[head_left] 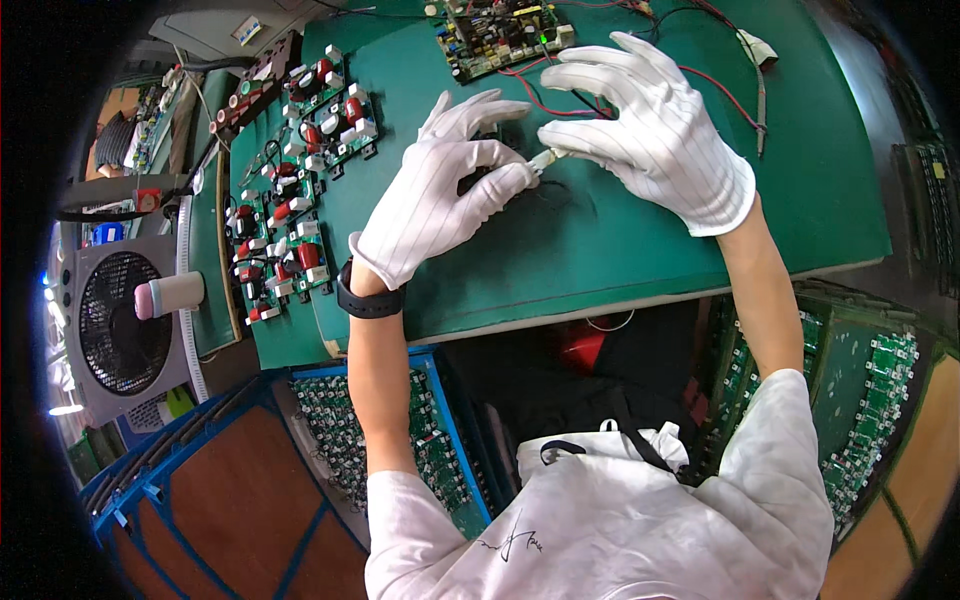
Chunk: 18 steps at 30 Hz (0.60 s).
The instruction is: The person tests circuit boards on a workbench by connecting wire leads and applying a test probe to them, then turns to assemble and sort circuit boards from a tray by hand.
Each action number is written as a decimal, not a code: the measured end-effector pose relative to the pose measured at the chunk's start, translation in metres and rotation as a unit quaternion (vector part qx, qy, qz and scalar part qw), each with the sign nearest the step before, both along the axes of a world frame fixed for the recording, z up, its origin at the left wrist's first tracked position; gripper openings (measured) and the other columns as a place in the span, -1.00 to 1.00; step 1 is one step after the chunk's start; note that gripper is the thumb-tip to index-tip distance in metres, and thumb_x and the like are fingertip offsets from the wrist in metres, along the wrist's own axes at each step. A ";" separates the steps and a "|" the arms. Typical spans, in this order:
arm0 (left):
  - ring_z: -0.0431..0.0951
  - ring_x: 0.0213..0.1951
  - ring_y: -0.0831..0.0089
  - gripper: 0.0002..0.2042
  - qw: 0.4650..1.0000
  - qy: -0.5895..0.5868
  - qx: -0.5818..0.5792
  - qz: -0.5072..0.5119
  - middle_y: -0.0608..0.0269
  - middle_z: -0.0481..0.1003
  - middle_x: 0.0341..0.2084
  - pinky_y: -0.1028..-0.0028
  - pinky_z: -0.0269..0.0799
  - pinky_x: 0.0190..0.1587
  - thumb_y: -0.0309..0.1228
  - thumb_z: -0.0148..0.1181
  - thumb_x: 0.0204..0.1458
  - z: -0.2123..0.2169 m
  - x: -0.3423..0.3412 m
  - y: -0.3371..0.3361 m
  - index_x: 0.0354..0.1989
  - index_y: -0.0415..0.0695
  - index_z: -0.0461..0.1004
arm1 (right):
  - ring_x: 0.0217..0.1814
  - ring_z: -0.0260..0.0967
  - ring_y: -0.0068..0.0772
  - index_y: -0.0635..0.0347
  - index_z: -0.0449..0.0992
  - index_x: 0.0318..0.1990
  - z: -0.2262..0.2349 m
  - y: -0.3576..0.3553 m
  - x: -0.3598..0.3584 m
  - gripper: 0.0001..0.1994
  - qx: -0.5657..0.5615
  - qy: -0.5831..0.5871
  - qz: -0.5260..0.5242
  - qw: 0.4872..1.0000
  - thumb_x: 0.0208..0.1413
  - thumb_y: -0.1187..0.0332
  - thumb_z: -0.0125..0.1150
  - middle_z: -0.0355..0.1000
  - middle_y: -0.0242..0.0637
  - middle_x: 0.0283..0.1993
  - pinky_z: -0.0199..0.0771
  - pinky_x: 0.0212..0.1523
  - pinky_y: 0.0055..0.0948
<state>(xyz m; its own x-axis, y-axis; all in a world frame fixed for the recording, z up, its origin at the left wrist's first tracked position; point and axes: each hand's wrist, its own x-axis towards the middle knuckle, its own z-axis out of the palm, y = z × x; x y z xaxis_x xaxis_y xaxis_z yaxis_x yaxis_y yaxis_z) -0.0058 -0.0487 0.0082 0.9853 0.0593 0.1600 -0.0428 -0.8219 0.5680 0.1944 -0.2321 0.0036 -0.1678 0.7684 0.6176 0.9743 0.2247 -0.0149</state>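
My left hand (450, 180), in a white striped glove, is closed around a small dark part, mostly hidden behind its fingers. A white connector (543, 160) juts out at the tip of its thumb. My right hand (655, 130), gloved alike, meets that connector from the right with its lowest fingertips, while its upper fingers arch apart above. Just beyond the hands lies a circuit board (495, 40) with a lit green light. Red wires (540, 95) run from it behind my right hand.
Several small circuit boards (300, 180) with red and white parts line the left of the green mat (620, 255). A fan (125, 320) and a pink-and-white cup (170, 295) are farther left. Below the table, board-filled trays (435, 390) stand on both sides. A probe-like lead (761, 110) lies at right.
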 end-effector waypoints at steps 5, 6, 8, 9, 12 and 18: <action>0.39 0.36 0.00 -0.57 1.000 0.009 -0.014 0.001 -0.02 0.44 0.31 -0.08 -0.27 0.58 -0.04 0.12 0.30 0.002 -0.001 -0.001 -0.26 -0.18 0.71 | 0.34 0.43 -0.20 -0.25 0.69 -0.03 -0.001 0.000 0.001 -0.65 0.020 0.002 -0.006 1.000 -0.02 0.35 0.45 0.52 -0.38 0.23 0.31 0.44 0.00; 0.35 0.38 -0.01 -0.64 1.000 0.004 -0.009 0.004 0.04 0.46 0.28 -0.13 -0.19 0.56 -0.06 0.17 0.28 0.002 -0.001 -0.001 -0.24 -0.09 0.72 | 0.33 0.43 -0.21 -0.25 0.69 -0.03 -0.002 0.000 0.001 -0.65 0.012 -0.001 -0.007 1.000 -0.01 0.35 0.45 0.52 -0.39 0.23 0.31 0.43 -0.01; 0.32 0.40 -0.02 -0.71 1.000 -0.001 -0.004 0.006 0.09 0.49 0.25 -0.18 -0.12 0.53 -0.08 0.22 0.27 0.000 0.000 0.000 -0.21 0.00 0.73 | 0.33 0.44 -0.21 -0.25 0.68 -0.03 -0.004 0.000 0.001 -0.65 0.003 -0.004 -0.011 1.000 -0.01 0.35 0.44 0.52 -0.40 0.22 0.31 0.43 -0.01; 0.32 0.40 -0.01 -0.71 1.000 -0.001 0.000 0.005 0.10 0.49 0.25 -0.17 -0.12 0.54 -0.08 0.22 0.27 0.000 0.000 0.000 -0.21 0.01 0.74 | 0.33 0.44 -0.22 -0.25 0.68 -0.03 -0.004 0.000 0.001 -0.65 0.009 -0.001 -0.012 1.000 -0.01 0.36 0.44 0.52 -0.40 0.22 0.31 0.44 -0.01; 0.31 0.41 0.00 -0.71 1.000 -0.002 0.006 0.005 0.10 0.49 0.25 -0.16 -0.13 0.54 -0.07 0.22 0.27 -0.002 0.001 0.000 -0.21 0.02 0.74 | 0.32 0.44 -0.23 -0.25 0.68 -0.04 -0.004 0.000 -0.001 -0.66 0.012 -0.005 -0.017 1.000 -0.01 0.37 0.43 0.53 -0.41 0.21 0.31 0.44 -0.01; 0.30 0.42 -0.01 -0.71 1.000 -0.016 0.015 0.002 0.11 0.49 0.25 -0.16 -0.12 0.54 -0.06 0.24 0.26 -0.005 0.002 -0.001 -0.22 0.03 0.74 | 0.30 0.46 -0.25 -0.20 0.68 -0.06 -0.008 0.001 -0.003 -0.67 0.016 -0.002 -0.003 1.000 -0.01 0.42 0.41 0.55 -0.43 0.15 0.31 0.45 -0.02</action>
